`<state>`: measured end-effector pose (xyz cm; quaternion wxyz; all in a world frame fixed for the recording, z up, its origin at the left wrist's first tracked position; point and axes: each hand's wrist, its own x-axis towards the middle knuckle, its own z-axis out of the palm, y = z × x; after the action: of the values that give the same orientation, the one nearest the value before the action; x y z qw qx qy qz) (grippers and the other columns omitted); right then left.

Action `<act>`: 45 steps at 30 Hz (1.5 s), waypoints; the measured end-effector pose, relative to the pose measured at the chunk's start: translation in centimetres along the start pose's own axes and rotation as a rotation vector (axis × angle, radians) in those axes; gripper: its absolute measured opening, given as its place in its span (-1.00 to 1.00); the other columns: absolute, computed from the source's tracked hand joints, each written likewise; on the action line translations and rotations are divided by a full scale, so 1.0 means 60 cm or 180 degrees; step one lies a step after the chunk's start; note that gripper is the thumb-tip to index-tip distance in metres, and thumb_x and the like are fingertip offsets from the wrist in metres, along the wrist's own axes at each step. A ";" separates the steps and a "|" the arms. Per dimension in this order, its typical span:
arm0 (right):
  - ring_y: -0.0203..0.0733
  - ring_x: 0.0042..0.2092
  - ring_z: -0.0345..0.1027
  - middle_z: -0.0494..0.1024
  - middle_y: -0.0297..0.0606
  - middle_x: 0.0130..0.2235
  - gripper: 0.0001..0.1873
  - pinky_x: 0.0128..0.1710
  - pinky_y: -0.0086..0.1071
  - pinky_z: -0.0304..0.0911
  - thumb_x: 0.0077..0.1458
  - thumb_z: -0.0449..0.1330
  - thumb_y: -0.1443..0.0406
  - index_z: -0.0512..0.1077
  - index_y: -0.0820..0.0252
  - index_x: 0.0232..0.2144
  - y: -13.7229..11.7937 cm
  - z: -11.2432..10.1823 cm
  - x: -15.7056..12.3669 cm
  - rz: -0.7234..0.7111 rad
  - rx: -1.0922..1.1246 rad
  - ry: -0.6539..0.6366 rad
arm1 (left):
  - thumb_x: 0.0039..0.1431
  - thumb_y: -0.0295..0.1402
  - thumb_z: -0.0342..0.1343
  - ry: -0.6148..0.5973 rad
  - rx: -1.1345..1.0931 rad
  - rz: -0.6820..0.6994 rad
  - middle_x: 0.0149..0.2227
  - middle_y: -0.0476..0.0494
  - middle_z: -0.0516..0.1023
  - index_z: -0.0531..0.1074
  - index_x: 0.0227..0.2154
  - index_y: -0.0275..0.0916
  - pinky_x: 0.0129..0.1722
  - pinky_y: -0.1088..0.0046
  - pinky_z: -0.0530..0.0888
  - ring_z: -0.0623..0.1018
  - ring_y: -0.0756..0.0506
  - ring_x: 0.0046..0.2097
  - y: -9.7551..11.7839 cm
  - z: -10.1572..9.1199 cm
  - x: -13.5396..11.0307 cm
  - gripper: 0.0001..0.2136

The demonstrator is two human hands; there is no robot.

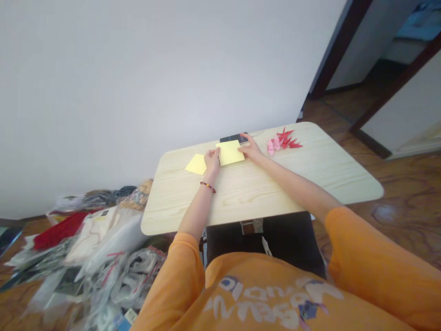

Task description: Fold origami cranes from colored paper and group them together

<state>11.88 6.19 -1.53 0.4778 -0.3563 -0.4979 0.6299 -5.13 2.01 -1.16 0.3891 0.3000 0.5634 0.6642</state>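
my l hand has its fingertips on the near corner of a yellow paper square, r hand at the other edge, fingers out, not clenched; can't tell if either is actually pinching it. the square lies on a pale wood table, its far edge against a black phone. a yellow paper triangle sits just left of my l hand, red & pink origami cranes right of my r hand.
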 end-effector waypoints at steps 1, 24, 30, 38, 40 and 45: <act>-0.25 -0.45 0.36 0.54 -0.41 -0.45 -0.25 -0.42 -0.38 0.29 -0.28 0.34 0.32 0.29 0.04 0.05 -0.002 -0.009 -0.004 -0.0065 -0.0131 -0.0032 | -0.10 -0.21 0.30 -0.0106 0.0023 -0.0011 -0.60 0.07 0.39 0.29 -0.53 -0.27 -0.49 0.57 0.34 0.41 0.08 -0.54 -0.006 0.004 -0.003 -0.69; -0.21 -0.26 0.46 0.62 -0.26 -0.28 -0.65 -0.21 -0.35 0.34 -0.28 0.36 0.31 0.58 0.18 -0.30 -0.025 -0.034 -0.040 -0.0016 -0.0654 -0.0851 | -0.11 -0.40 0.27 -0.1338 -0.0542 -0.0480 -0.23 -0.23 0.63 0.46 -0.25 -0.31 0.03 0.16 0.44 0.58 -0.22 -0.08 -0.007 -0.003 -0.020 -0.70; -0.29 -0.34 0.40 0.60 -0.31 -0.37 -0.69 -0.20 -0.37 0.34 -0.29 0.41 0.15 0.55 0.20 -0.45 -0.022 -0.033 -0.038 -0.0002 -0.0440 -0.0365 | -0.12 -0.44 0.26 -0.1488 -0.0590 -0.0636 -0.21 -0.19 0.62 0.50 -0.27 -0.30 0.09 0.20 0.39 0.55 -0.19 -0.05 0.003 -0.002 -0.033 -0.73; -0.28 -0.34 0.38 0.53 -0.33 -0.42 -0.60 -0.32 -0.39 0.34 -0.36 0.41 0.06 0.39 0.20 -0.56 -0.013 -0.034 -0.037 -0.0006 -0.0053 0.0300 | -0.02 -0.26 0.19 -0.1494 -0.0212 -0.0564 -0.19 -0.23 0.60 0.52 -0.24 -0.29 -0.10 0.29 0.48 0.57 -0.15 -0.13 0.018 0.008 -0.052 -0.72; -0.29 -0.36 0.36 0.52 -0.33 -0.43 -0.59 -0.35 -0.40 0.32 -0.36 0.41 0.06 0.38 0.20 -0.56 -0.015 -0.033 -0.039 0.0006 -0.0201 0.0267 | -0.04 -0.16 0.21 -0.1388 -0.0011 -0.0459 -0.28 -0.22 0.61 0.53 -0.26 -0.28 -0.23 0.35 0.50 0.59 -0.14 -0.23 0.018 0.010 -0.057 -0.67; -0.29 -0.39 0.36 0.50 -0.34 -0.44 -0.58 -0.39 -0.42 0.30 -0.36 0.40 0.08 0.33 0.18 -0.51 -0.019 -0.027 -0.046 -0.0031 -0.0435 0.0257 | -0.29 -0.24 0.39 -0.1315 0.0342 -0.0168 -0.42 -0.17 0.62 0.54 -0.29 -0.28 -0.36 0.44 0.47 0.57 -0.09 -0.37 0.007 0.012 -0.068 -0.59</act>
<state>14.47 4.06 -0.94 0.4752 -0.4108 -0.5219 0.5772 -2.53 -1.13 -0.44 0.4971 0.4352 0.5139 0.5471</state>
